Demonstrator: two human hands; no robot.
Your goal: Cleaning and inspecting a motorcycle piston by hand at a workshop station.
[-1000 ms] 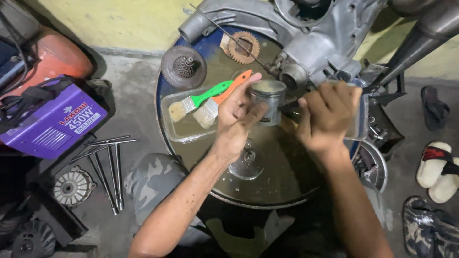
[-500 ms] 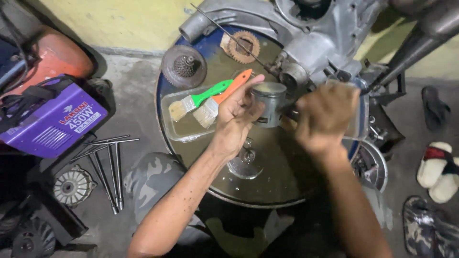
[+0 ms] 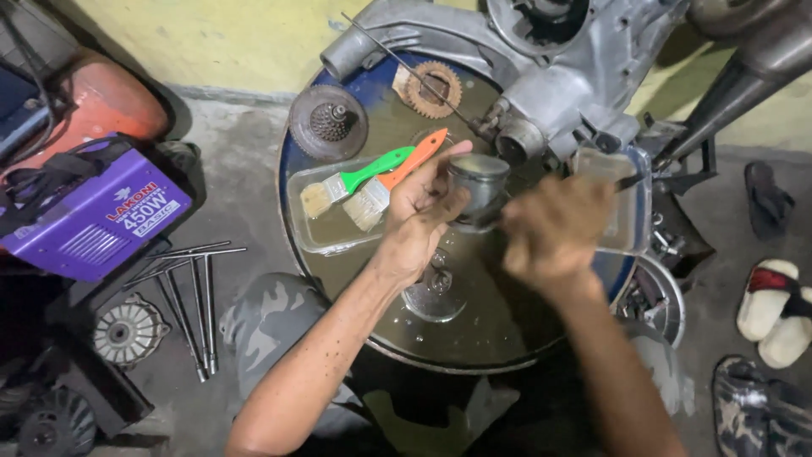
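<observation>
My left hand (image 3: 420, 213) grips a grey metal piston (image 3: 480, 181) and holds it upright over the oily top of a blue drum (image 3: 474, 343). My right hand (image 3: 554, 233) is blurred with motion just right of the piston, fingers curled; whether it holds anything is unclear. Two paintbrushes, one with a green handle (image 3: 359, 178) and one with an orange handle (image 3: 404, 167), lie in a clear tray (image 3: 311, 235) to the left of my left hand.
A grey engine casing (image 3: 562, 80) rests on the drum's far side, with a rusty gear (image 3: 434, 88) and a dark clutch part (image 3: 328, 123). A clear container (image 3: 633, 216) sits at right. A purple machine (image 3: 93, 222), T-handle wrenches (image 3: 190, 296) and sandals (image 3: 774, 313) lie on the floor.
My right hand has dropped from the piston's right side to lower and slightly left, now blurred. The left hand and piston have stayed nearly still.
</observation>
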